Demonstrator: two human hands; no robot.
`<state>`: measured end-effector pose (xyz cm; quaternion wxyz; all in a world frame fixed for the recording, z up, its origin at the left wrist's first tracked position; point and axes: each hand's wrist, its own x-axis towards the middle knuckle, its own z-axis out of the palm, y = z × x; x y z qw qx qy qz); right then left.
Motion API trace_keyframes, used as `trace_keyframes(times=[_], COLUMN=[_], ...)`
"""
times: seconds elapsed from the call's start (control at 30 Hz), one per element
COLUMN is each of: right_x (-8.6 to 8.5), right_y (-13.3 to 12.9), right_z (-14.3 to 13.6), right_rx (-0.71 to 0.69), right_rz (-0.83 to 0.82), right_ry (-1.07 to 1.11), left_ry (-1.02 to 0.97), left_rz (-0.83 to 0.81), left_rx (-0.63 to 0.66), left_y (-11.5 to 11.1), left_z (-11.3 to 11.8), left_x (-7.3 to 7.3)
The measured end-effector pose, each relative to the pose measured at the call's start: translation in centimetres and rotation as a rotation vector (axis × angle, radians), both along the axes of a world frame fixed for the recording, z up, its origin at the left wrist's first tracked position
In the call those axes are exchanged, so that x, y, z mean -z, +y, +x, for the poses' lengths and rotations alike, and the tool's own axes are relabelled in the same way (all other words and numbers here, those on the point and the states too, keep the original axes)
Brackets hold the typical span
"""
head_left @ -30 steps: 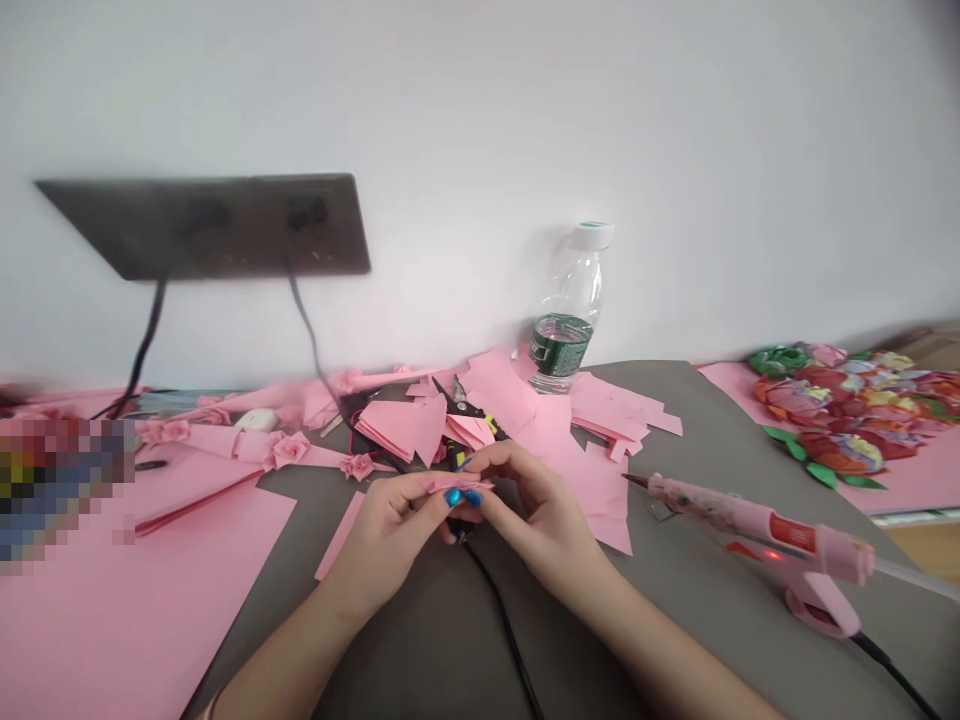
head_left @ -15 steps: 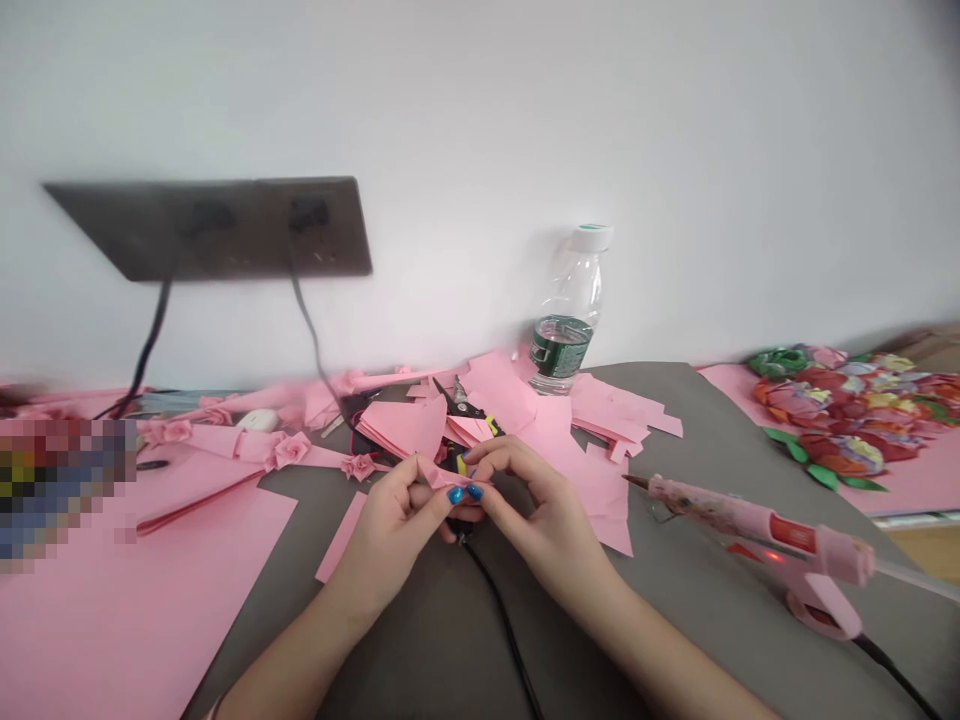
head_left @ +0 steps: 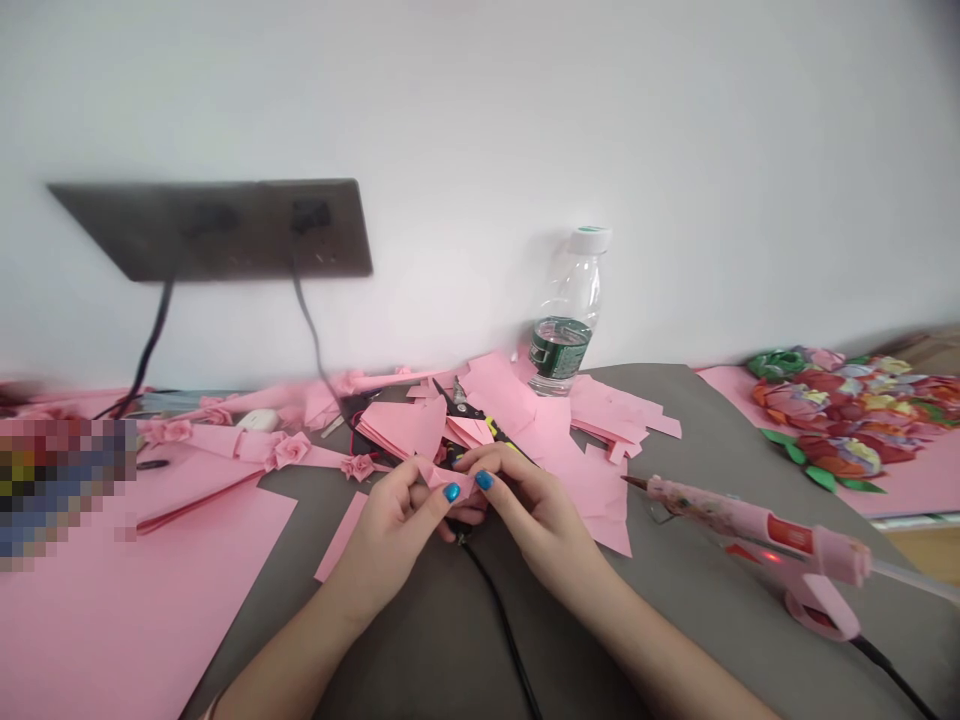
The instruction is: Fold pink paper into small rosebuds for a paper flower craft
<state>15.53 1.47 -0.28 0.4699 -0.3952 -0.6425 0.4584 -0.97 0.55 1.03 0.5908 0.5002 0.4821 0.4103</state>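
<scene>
1. In my head view, one clear bottle (head_left: 564, 320) with one white cap and one green label stands at the back of the grey surface (head_left: 405, 650), by the wall; I place everything by it.
2. My two hands are in front of the bottle, a little to its left, close together. My left hand (head_left: 390, 515) pinches one folded strip of pink paper (head_left: 466, 482) between thumb and fingers; my right hand (head_left: 536, 505) pinches about its right end. Two blue thumbnails show.
3. The strip lies between my hands, nearer me than the bottle and left of it.
4. Left of the bottle I count at least four pink paper roses (head_left: 291, 450), one white case (head_left: 257, 420) and at least one black-and-yellow tool (head_left: 463, 408), partly covered by cut pink pieces (head_left: 405, 428) too overlapped to count.
5. Farther left and nearer me is one large pink sheet (head_left: 135, 630). On the wall left of the bottle, one dark socket panel (head_left: 255, 250) takes two plugs.
6. Right of the bottle, nearer me, lies one pink glue gun (head_left: 750, 530) with one red light; beyond it, several paper flowers (head_left: 840, 410) crowd together.
</scene>
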Motion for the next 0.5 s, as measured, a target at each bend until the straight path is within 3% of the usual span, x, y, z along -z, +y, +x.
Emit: trace_keyframes(times=[0.37,0.5], right_x=[0.32,-0.09], right_y=[-0.06,-0.07], right_z=[-0.17,-0.11], right_rx=[0.030,0.037], right_rz=[-0.030,0.118], right_ry=[0.027,-0.029], left_ry=[-0.057,-0.171], left_rz=[-0.006,0.018], left_rx=[0.014,-0.001], left_y=[0.18,0.30], left_z=[0.00,-0.19], left_x=[0.19,0.53])
